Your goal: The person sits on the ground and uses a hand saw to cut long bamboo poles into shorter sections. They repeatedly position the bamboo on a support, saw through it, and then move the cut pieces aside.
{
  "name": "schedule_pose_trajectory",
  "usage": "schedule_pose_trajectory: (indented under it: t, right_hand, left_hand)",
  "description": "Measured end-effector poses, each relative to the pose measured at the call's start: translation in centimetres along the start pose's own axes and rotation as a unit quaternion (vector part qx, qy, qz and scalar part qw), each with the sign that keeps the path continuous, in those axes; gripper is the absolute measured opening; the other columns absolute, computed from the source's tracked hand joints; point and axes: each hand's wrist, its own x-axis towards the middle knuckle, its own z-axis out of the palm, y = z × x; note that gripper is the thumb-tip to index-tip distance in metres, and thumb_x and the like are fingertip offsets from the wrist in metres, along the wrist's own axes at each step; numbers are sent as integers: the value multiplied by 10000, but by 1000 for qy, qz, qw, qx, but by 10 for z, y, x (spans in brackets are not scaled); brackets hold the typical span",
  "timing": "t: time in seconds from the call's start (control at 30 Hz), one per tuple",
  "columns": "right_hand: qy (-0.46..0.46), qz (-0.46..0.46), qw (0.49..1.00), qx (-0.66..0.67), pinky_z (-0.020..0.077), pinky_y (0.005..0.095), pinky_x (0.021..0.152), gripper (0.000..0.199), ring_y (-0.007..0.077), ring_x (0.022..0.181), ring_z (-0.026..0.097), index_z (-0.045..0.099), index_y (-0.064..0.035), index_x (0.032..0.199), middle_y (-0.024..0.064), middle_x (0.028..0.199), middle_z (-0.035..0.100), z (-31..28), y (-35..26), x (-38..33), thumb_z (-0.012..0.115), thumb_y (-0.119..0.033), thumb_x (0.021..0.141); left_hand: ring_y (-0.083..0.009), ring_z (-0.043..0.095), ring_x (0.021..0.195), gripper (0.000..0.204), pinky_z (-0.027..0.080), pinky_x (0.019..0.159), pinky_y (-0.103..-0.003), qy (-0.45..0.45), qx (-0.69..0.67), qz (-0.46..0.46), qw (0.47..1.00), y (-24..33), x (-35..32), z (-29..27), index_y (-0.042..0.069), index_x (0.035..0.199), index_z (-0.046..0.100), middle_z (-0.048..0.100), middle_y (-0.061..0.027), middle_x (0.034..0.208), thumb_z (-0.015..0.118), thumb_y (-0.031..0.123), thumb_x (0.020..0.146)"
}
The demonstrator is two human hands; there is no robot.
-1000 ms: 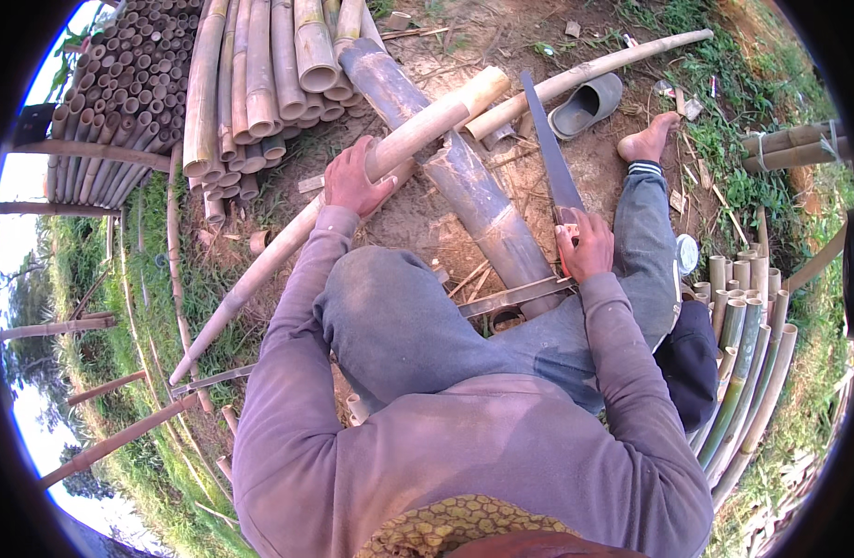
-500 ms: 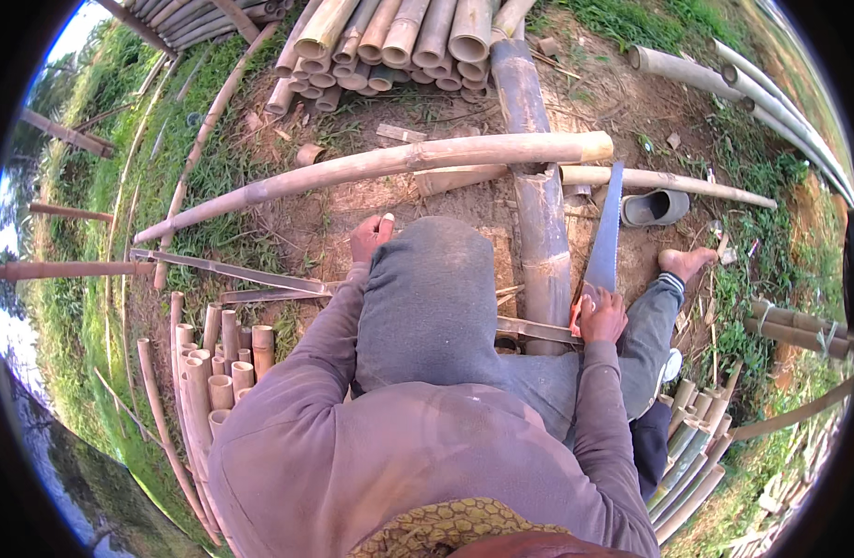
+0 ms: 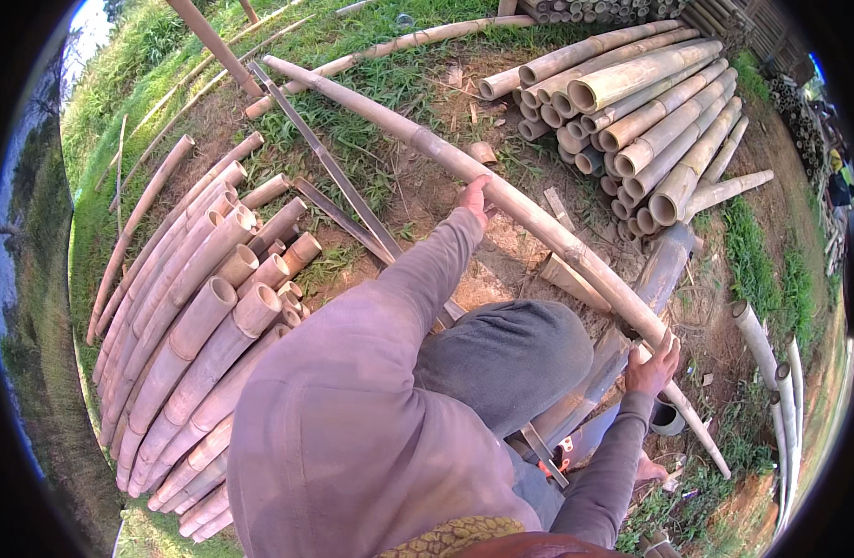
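Two hands grip one long bamboo pole (image 3: 538, 223) lying slantwise over the dirt: left hand (image 3: 475, 197) closed near its middle, right hand (image 3: 654, 361) closed lower down. It looks stiff, heavy, smooth; spread grips suit it.

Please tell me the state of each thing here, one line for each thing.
Long bamboo pole: lying slanted across the ground, held by both hands.
Left hand: gripping the pole.
Right hand: gripping the pole.
Left bamboo pile: stacked, lying flat.
Far bamboo pile: stacked, cut ends showing.
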Motion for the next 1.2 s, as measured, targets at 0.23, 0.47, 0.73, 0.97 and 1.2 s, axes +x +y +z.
schedule_pose_trajectory:
  t: [0.23,0.47,0.73,0.97,1.2]
  right_hand:
    - [-97,77,985,-117,247,626,1244,849,370,1461,412,503,-204,1518,122,1489,491,-39,7,-11,866,-443,788]
    - [-72,4,997,-31,358,561,1178,703,391,1249,567,563,-91,1281,166,1202,609,-84,116,-148,905,-349,723]
    - [-103,110,988,19,587,499,850,711,423,987,707,562,-58,1258,219,1114,686,-171,120,-312,899,-287,676]
    - [-82,116,933,331,576,466,968,913,383,1157,717,439,-27,1546,252,1300,689,-185,52,-322,884,-231,775]
    - [-136,174,651,726,586,346,899,694,198,1123,666,456,29,1534,125,1307,653,-109,-61,-143,777,-144,944]
  left_hand:
    - [-308,644,1191,493,504,1026,-569,-77,70,-43,994,-4,-58,0,110,1352,558,640,-97,1264,795,235,938]
    - [-284,679,1139,368,554,990,-524,-250,192,-36,948,-14,-182,61,44,1268,604,680,-119,1202,740,257,1000]
    - [-306,695,1155,540,585,1002,-505,-403,331,-58,851,-46,-260,160,16,1352,475,654,-146,1269,759,315,1004]
    - [-216,700,1019,689,580,823,-376,-428,383,23,818,-89,-244,268,-44,1379,443,661,-160,1215,824,333,947]
    - [-202,685,1075,642,550,921,-357,-474,240,102,841,-38,-229,260,-23,1457,454,722,-119,1181,769,283,990]
